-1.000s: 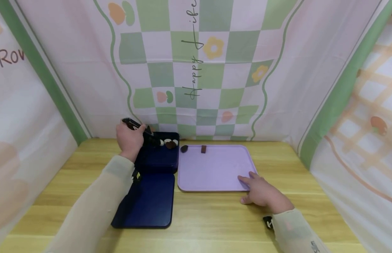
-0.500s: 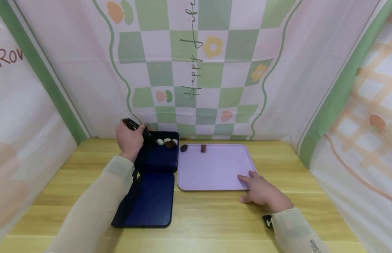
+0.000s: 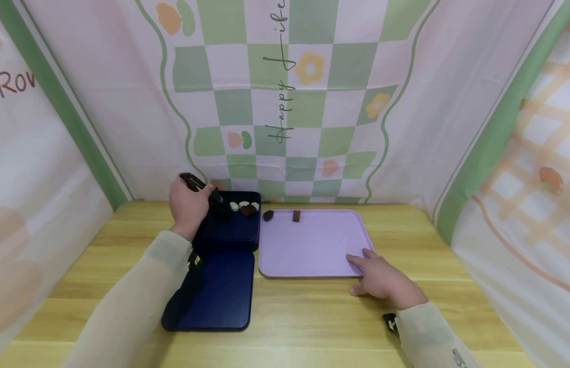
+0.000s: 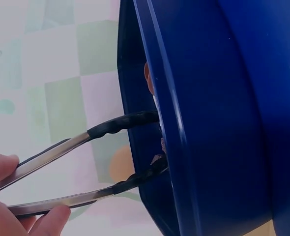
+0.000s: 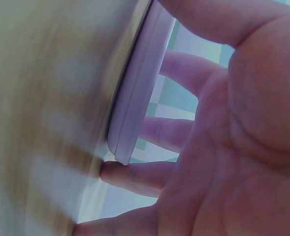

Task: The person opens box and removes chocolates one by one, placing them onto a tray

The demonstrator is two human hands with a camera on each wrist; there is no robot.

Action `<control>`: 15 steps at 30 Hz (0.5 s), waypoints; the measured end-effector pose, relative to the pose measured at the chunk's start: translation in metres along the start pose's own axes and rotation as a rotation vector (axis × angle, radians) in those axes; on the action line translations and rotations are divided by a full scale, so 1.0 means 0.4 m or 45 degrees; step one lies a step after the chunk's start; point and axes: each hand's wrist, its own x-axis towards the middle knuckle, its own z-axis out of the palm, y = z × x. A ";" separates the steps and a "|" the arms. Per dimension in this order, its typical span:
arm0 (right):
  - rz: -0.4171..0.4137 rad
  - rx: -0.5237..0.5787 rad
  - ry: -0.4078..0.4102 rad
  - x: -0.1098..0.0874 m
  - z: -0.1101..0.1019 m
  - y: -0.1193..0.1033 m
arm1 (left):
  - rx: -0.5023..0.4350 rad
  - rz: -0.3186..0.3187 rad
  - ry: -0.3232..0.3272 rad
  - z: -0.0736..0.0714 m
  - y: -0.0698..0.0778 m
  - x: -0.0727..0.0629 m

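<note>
Picking step seemingly in hand — tongs [image 4: 120, 124] held by left hand [image 3: 187, 204], tips apart inside blue box [image 3: 230, 244]. White pieces [image 3: 234, 206], brown piece [image 3: 248, 210] seen by box's far right corner. Near right corner of purple tray [image 3: 312, 245] touched by spread right hand [image 3: 380, 278]. Next — squeeze probably needed.

cloth-walled booth [image 3: 308, 107] around a wooden table [image 3: 322, 322]
</note>
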 end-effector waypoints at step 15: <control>0.003 0.010 0.000 0.004 0.002 0.006 | -0.041 -0.008 -0.037 -0.002 0.003 0.000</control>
